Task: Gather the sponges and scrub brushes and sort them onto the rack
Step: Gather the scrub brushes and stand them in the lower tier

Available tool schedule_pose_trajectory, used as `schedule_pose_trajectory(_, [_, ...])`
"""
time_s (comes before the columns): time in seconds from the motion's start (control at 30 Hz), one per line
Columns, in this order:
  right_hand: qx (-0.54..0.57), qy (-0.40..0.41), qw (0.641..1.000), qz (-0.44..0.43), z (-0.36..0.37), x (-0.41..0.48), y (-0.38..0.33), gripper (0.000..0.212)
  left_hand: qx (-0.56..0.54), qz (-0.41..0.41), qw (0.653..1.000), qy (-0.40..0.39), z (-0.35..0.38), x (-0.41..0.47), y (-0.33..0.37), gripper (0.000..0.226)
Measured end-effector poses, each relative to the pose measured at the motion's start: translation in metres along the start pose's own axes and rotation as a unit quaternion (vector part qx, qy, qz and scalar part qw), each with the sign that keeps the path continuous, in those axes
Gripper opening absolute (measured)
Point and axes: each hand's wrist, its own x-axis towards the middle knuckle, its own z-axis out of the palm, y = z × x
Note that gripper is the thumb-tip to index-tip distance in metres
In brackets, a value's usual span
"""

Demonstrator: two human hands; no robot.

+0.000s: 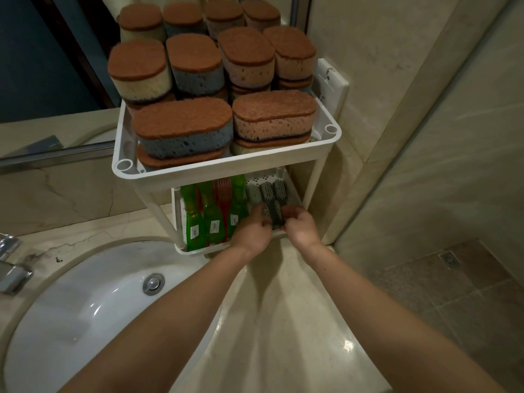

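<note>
- Mostly the sorting looks finished — the white two-tier rack [226,163] stands on the marble tabletop [283,321] beside the sink [85,307], and both tiers are filled.
- Upper tier: brown-topped sponges [181,120] lie in stacks. I count six stacks, four at the back and two at the front; the further row behind them appears to be a mirror reflection, so I leave it out. Each stack seems two deep, which would make about twelve, though the lower ones are mostly hidden.
- Lower tier, left part: green scrub brushes [211,219] stand side by side — three clearly, with a fourth green piece further back — and red ones [222,191] wedged between them, number unclear.
- Lower tier, right part: three grey scrub brushes [268,194] lie in a row, bristles up.
- Left hand [252,231] and right hand [299,226] both reach into that right part. The fingers of each curl around the near end of the middle, darker grey brush, so each grip looks closed on it from its own side.
- Remaining work, as I judge it: setting this grey brush straight in its row. No loose sponge or brush shows on the tabletop or in the sink.
</note>
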Motion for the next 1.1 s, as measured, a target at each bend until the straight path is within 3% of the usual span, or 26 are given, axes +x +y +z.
schedule_pose_trajectory(0.13, [-0.01, 0.0, 1.0, -0.015, 0.0, -0.002, 0.001, 0.032, -0.015, 0.015, 0.999, 0.044, -0.007, -0.005, -0.001, 0.037])
schedule_pose_trajectory(0.23, [-0.03, -0.008, 0.999, -0.021, -0.001, -0.004, 0.002, 0.033, 0.08, 0.044, 0.993, 0.076, -0.017, -0.008, -0.008, 0.037])
schedule_pose_trajectory(0.43, [-0.066, -0.032, 0.997, -0.03, 0.0, -0.011, 0.001, 0.037, 0.283, 0.055, 0.957, -0.021, -0.028, -0.01, -0.021, 0.047])
schedule_pose_trajectory(0.63, [-0.096, -0.093, 0.99, -0.035, 0.018, -0.008, -0.019, 0.03, 0.307, 0.005, 0.952, 0.007, -0.023, -0.019, -0.021, 0.054])
schedule_pose_trajectory(0.8, [-0.032, -0.168, 0.985, 0.025, 0.046, -0.007, -0.035, 0.024, 0.274, 0.013, 0.961, 0.025, -0.032, -0.028, -0.02, 0.049])
schedule_pose_trajectory(1.0, [0.074, -0.227, 0.969, 0.06, 0.059, -0.001, -0.039, 0.049, 0.273, 0.019, 0.962, 0.005, -0.045, -0.036, -0.027, 0.048])
schedule_pose_trajectory(1.1, [0.067, -0.262, 0.96, 0.067, 0.065, 0.0, -0.048, 0.06, 0.279, 0.033, 0.96, -0.006, -0.049, -0.04, -0.032, 0.05])
